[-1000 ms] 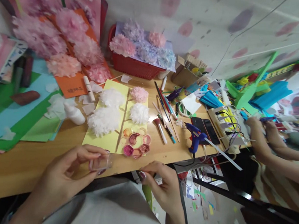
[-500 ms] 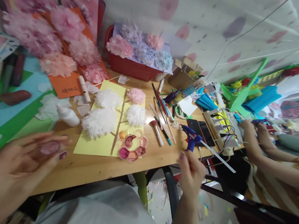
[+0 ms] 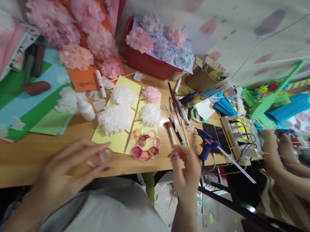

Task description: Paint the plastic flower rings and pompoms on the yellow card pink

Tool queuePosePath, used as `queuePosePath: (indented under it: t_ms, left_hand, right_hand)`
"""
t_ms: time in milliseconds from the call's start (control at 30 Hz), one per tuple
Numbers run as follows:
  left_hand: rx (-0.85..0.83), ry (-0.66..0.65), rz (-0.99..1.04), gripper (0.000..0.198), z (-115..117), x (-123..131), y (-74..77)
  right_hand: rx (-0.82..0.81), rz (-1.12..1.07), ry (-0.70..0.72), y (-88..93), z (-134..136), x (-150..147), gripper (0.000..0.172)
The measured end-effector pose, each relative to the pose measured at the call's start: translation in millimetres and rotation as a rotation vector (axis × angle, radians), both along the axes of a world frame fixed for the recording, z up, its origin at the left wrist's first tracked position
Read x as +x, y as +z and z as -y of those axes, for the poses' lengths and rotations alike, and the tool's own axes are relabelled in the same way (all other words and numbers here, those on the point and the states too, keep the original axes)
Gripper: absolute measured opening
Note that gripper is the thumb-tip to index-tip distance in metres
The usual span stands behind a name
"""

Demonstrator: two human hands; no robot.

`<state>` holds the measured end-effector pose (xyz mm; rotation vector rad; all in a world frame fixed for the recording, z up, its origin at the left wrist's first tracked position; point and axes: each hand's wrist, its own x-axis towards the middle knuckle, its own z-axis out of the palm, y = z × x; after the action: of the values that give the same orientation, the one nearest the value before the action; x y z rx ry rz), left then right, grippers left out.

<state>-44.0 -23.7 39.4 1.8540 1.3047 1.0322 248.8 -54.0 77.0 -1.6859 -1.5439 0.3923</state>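
Both hands are blurred: fingers of the left hand (image 3: 67,168) hide part of a small clear container (image 3: 106,156), its contents too smeared to make out, and whether the right hand (image 3: 187,168) pinches anything cannot be told. The lettering on the orange card (image 3: 79,76) is too small to read. The top edge cuts off the pink poster (image 3: 114,0), and the right edge a co-worker's arm (image 3: 287,166).

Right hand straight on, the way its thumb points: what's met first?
Probably the white-handled brush with reddish bristles; depth is unclear, so the right hand might pass over it.
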Motion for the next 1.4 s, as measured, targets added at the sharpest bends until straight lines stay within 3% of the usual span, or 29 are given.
queuePosePath:
  t_ms: [100, 267, 367, 567, 733, 1000, 1400]
  left_hand:
    - [0.148, -0.23, 0.043, 0.046, -2, 44, 12.2]
    - [0.114, -0.327, 0.034, 0.051, -6, 65, 3.5]
    - [0.131, -0.28, -0.05, 0.074, -13, 64, -10.4]
    - [0.238, -0.168, -0.265, 0.12, -26, 77, -30.7]
    - [0.218, -0.128, -0.331, 0.123, -22, 100, -28.7]
    - [0.226, -0.139, -0.378, 0.129, -25, 116, -31.0]
    - [0.245, -0.073, -0.394, 0.131, -29, 111, -30.1]
  right_hand:
    - [-0.173, -0.127, 0.315, 4.8, 12, -34, 0.029]
    - [-0.185, -0.164, 0.302, 0.2, 19, -40, 0.023]
    - [-0.142, -0.109, 0.216, 2.5, 16, -18, 0.026]
    - [0.108, 0.069, 0.075, 10.8, 5, 17, 0.028]
    - [0.219, 0.188, 0.058, 9.9, 3, 29, 0.027]
    - [0.149, 0.437, 0.197, 9.1, 1, 40, 0.029]
    - [0.189, 0.323, 0.178, -0.8, -4, 40, 0.033]
